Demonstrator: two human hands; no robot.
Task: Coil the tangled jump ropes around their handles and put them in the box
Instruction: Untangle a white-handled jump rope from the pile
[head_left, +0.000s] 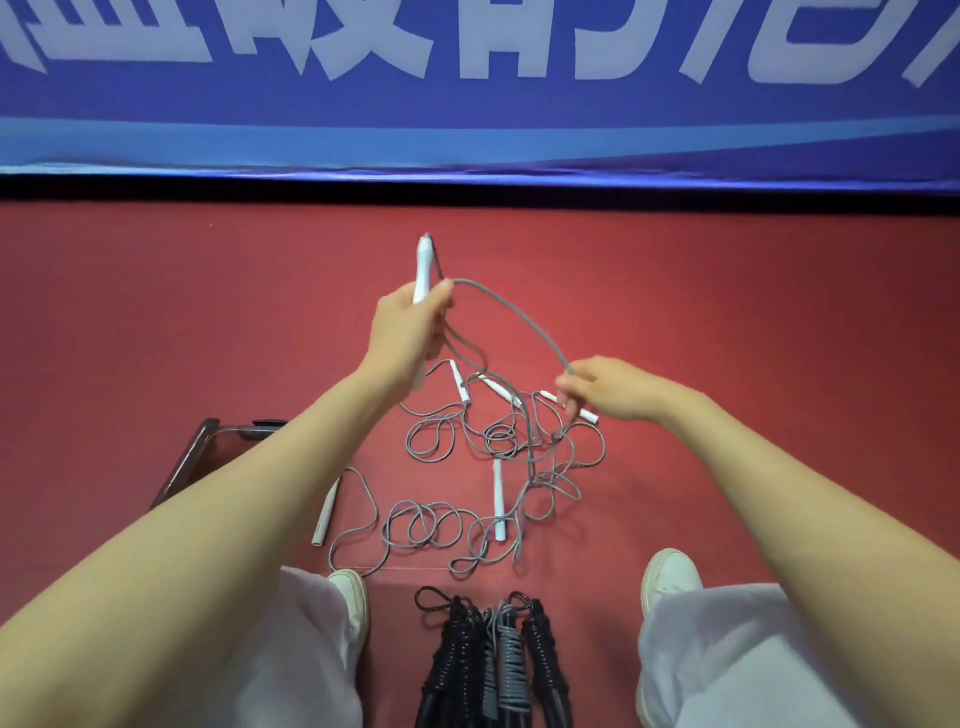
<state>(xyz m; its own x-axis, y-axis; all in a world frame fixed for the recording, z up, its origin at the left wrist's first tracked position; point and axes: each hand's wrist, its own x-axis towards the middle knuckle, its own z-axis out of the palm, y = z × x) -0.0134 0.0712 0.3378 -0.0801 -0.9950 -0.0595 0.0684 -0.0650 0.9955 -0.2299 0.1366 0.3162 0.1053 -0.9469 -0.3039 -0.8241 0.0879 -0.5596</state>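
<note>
Left hand (410, 322) gripping a white handle (423, 265) upright, fingers curled round its lower part. A second handle may be sitting in the same fist, poking out below the wrist, but I cannot be sure from this angle. Right hand (608, 395) pinching the grey cord (519, 317) where it arcs across from the left fist, fingertips closed on it.

Below both hands the tangle (509, 447) is lying on the red floor (156, 312), with several loose white handles scattered through it. The box (200, 441) is sitting at the left, mostly hidden behind the left forearm. Coiled ropes (488, 654), black and grey, are lying between the shoes, outside the box.

I am reading this as the winding step for one grey rope, with few wraps, if any, showing on the handle. The next move, as I judge it, is calling for the right hand to carry the cord round the handle while feeding slack. It is also calling for teasing the line out of the knotted loops so it isn't dragging its neighbours.
</note>
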